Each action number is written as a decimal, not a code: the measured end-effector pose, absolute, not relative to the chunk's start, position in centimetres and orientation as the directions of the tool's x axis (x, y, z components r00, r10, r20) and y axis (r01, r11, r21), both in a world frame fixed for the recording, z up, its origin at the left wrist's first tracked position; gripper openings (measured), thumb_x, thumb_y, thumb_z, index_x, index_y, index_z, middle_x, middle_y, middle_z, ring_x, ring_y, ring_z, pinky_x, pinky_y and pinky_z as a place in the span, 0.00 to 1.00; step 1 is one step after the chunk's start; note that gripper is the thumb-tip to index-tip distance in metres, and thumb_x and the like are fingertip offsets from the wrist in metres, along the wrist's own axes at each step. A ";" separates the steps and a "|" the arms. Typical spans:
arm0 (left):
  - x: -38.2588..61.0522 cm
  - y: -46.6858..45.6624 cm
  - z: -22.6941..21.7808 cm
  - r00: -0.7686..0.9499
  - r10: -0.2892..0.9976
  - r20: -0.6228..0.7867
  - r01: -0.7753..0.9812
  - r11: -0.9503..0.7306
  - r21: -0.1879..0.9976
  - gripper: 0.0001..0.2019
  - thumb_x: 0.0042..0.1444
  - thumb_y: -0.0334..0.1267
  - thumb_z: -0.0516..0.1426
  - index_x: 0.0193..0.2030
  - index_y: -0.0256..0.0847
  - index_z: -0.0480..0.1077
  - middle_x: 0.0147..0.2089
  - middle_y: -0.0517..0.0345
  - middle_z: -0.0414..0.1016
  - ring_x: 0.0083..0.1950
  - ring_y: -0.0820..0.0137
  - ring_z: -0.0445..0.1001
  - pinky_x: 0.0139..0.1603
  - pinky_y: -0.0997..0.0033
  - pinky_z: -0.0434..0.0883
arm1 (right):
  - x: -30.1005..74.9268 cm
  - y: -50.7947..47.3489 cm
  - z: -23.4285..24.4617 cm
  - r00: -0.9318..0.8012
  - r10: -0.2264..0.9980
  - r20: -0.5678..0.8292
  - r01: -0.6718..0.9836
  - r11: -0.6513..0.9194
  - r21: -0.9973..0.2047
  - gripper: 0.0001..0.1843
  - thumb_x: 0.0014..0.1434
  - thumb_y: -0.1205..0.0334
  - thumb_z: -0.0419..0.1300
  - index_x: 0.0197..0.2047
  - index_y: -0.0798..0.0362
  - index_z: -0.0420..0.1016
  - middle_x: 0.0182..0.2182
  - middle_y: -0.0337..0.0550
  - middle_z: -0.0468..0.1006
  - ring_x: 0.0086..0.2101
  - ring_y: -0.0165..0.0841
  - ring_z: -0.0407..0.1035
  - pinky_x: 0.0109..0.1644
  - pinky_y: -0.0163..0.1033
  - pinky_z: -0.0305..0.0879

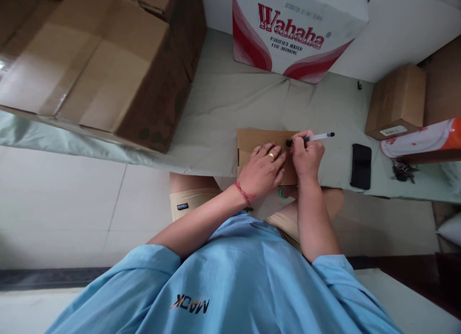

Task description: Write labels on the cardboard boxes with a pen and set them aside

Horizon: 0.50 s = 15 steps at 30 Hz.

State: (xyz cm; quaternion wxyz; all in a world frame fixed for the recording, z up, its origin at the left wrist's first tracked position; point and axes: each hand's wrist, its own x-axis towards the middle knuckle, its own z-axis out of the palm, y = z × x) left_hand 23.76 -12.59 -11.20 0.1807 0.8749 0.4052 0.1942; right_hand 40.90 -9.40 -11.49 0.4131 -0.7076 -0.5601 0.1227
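Observation:
A flat brown cardboard box point(246, 141) lies at the front edge of the cloth-covered surface, above my knees. My left hand point(264, 168) rests palm down on it, fingers stretched out, with a gold ring on one finger and a red string bracelet at the wrist. On the box's right side, my right hand point(307, 156) is closed around a pen point(320, 137) with a clear barrel and black ends. The pen's lower end points at the box top, close to the left fingertips. Whether there is any writing under it I cannot tell.
Large cardboard boxes point(104, 69) stand at the left. A white and red Wahaha water carton point(288, 41) is at the back. To the right are a black phone point(361, 166), keys point(404, 170), a small carton point(398, 101) and a white and orange cylinder point(421, 137).

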 end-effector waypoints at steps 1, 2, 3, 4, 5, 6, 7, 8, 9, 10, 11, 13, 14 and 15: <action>23.8 -12.6 -11.2 0.595 0.780 0.195 0.639 -0.606 0.473 0.22 0.73 0.38 0.55 0.70 0.36 0.73 0.71 0.40 0.75 0.76 0.48 0.67 0.76 0.44 0.65 | 40.9 -9.4 -11.5 0.342 0.894 0.288 0.692 -0.033 -0.721 0.13 0.63 0.55 0.54 0.28 0.48 0.71 0.21 0.34 0.71 0.24 0.31 0.65 0.37 0.38 0.63; 23.8 -12.6 -11.2 0.595 0.779 0.197 0.639 -0.607 0.472 0.22 0.73 0.38 0.55 0.70 0.35 0.73 0.71 0.40 0.76 0.76 0.48 0.67 0.76 0.44 0.65 | 40.9 -9.4 -11.5 0.343 0.895 0.286 0.692 -0.035 -0.721 0.13 0.63 0.56 0.54 0.28 0.48 0.71 0.20 0.34 0.70 0.24 0.31 0.65 0.37 0.38 0.62; 23.8 -12.6 -11.2 0.594 0.779 0.199 0.639 -0.607 0.472 0.22 0.73 0.38 0.55 0.70 0.35 0.73 0.71 0.40 0.76 0.76 0.48 0.68 0.76 0.44 0.65 | 40.9 -9.4 -11.5 0.344 0.895 0.284 0.693 -0.038 -0.720 0.13 0.63 0.56 0.54 0.28 0.48 0.71 0.20 0.34 0.70 0.24 0.31 0.65 0.36 0.38 0.61; 23.8 -12.6 -11.2 0.595 0.778 0.200 0.637 -0.609 0.473 0.22 0.73 0.38 0.55 0.70 0.35 0.73 0.71 0.40 0.76 0.76 0.47 0.68 0.76 0.44 0.65 | 40.9 -9.4 -11.5 0.347 0.893 0.285 0.693 -0.039 -0.720 0.12 0.62 0.56 0.54 0.28 0.48 0.71 0.20 0.34 0.69 0.24 0.31 0.64 0.36 0.38 0.61; 23.8 -12.6 -11.2 0.597 0.777 0.200 0.636 -0.610 0.473 0.22 0.73 0.38 0.55 0.70 0.34 0.73 0.71 0.40 0.76 0.76 0.47 0.68 0.76 0.44 0.65 | 40.9 -9.4 -11.5 0.350 0.891 0.290 0.694 -0.039 -0.718 0.12 0.62 0.56 0.54 0.28 0.48 0.71 0.19 0.33 0.69 0.24 0.31 0.64 0.35 0.38 0.60; 23.7 -12.6 -11.3 0.598 0.776 0.200 0.634 -0.612 0.473 0.22 0.73 0.38 0.55 0.70 0.34 0.73 0.72 0.40 0.76 0.76 0.47 0.68 0.76 0.44 0.64 | 40.8 -9.4 -11.5 0.351 0.888 0.298 0.698 -0.036 -0.715 0.12 0.62 0.56 0.54 0.28 0.48 0.71 0.19 0.33 0.68 0.24 0.31 0.63 0.36 0.38 0.60; 23.7 -12.6 -11.3 0.600 0.775 0.200 0.633 -0.612 0.473 0.22 0.73 0.39 0.56 0.70 0.34 0.73 0.72 0.39 0.76 0.76 0.47 0.68 0.76 0.44 0.64 | 40.8 -9.4 -11.5 0.352 0.884 0.306 0.701 -0.033 -0.712 0.12 0.61 0.56 0.54 0.28 0.48 0.71 0.20 0.34 0.68 0.24 0.31 0.63 0.36 0.38 0.60; 23.7 -12.6 -11.3 0.600 0.774 0.200 0.633 -0.613 0.472 0.22 0.74 0.39 0.56 0.70 0.33 0.73 0.72 0.40 0.76 0.76 0.47 0.67 0.76 0.44 0.64 | 40.8 -9.4 -11.5 0.351 0.882 0.313 0.704 -0.029 -0.710 0.12 0.61 0.56 0.54 0.28 0.48 0.71 0.20 0.34 0.68 0.24 0.31 0.63 0.36 0.38 0.60; 23.7 -12.5 -11.3 0.600 0.775 0.200 0.634 -0.613 0.472 0.22 0.74 0.39 0.55 0.70 0.33 0.74 0.72 0.40 0.76 0.76 0.47 0.68 0.76 0.44 0.64 | 40.8 -9.4 -11.5 0.350 0.882 0.317 0.706 -0.026 -0.708 0.12 0.61 0.56 0.54 0.28 0.48 0.71 0.20 0.34 0.68 0.24 0.31 0.63 0.36 0.38 0.60; 23.7 -12.6 -11.3 0.599 0.775 0.200 0.635 -0.612 0.471 0.22 0.74 0.39 0.55 0.70 0.33 0.74 0.72 0.40 0.76 0.76 0.47 0.68 0.76 0.45 0.65 | 40.8 -9.4 -11.5 0.348 0.882 0.317 0.706 -0.024 -0.707 0.12 0.61 0.56 0.54 0.28 0.48 0.71 0.20 0.34 0.68 0.24 0.31 0.63 0.36 0.38 0.60; 23.7 -12.6 -11.3 0.597 0.777 0.200 0.638 -0.611 0.469 0.22 0.74 0.39 0.55 0.70 0.34 0.74 0.72 0.40 0.76 0.76 0.47 0.68 0.76 0.45 0.65 | 40.8 -9.4 -11.6 0.346 0.883 0.317 0.706 -0.023 -0.707 0.13 0.61 0.56 0.54 0.28 0.48 0.71 0.20 0.33 0.68 0.24 0.31 0.63 0.36 0.38 0.60; 23.7 -12.6 -11.3 0.593 0.779 0.202 0.642 -0.610 0.464 0.22 0.74 0.39 0.55 0.70 0.35 0.74 0.71 0.41 0.76 0.76 0.48 0.68 0.76 0.46 0.65 | 40.9 -9.5 -11.7 0.356 0.876 0.324 0.704 -0.023 -0.710 0.13 0.61 0.56 0.54 0.27 0.48 0.71 0.20 0.33 0.69 0.25 0.31 0.63 0.36 0.38 0.60; 23.7 -12.6 -11.3 0.593 0.779 0.203 0.644 -0.611 0.460 0.22 0.74 0.39 0.56 0.70 0.35 0.74 0.71 0.41 0.76 0.76 0.48 0.68 0.75 0.46 0.65 | 41.0 -9.5 -11.8 0.371 0.869 0.328 0.696 -0.025 -0.718 0.12 0.61 0.56 0.54 0.27 0.48 0.71 0.20 0.33 0.68 0.25 0.31 0.63 0.36 0.38 0.59; 23.7 -12.6 -11.3 0.595 0.778 0.204 0.646 -0.613 0.454 0.22 0.74 0.39 0.56 0.70 0.35 0.74 0.71 0.42 0.76 0.76 0.48 0.68 0.75 0.46 0.65 | 41.1 -9.6 -11.9 0.391 0.860 0.329 0.681 -0.029 -0.732 0.12 0.61 0.56 0.54 0.27 0.48 0.71 0.20 0.33 0.68 0.25 0.31 0.63 0.35 0.38 0.59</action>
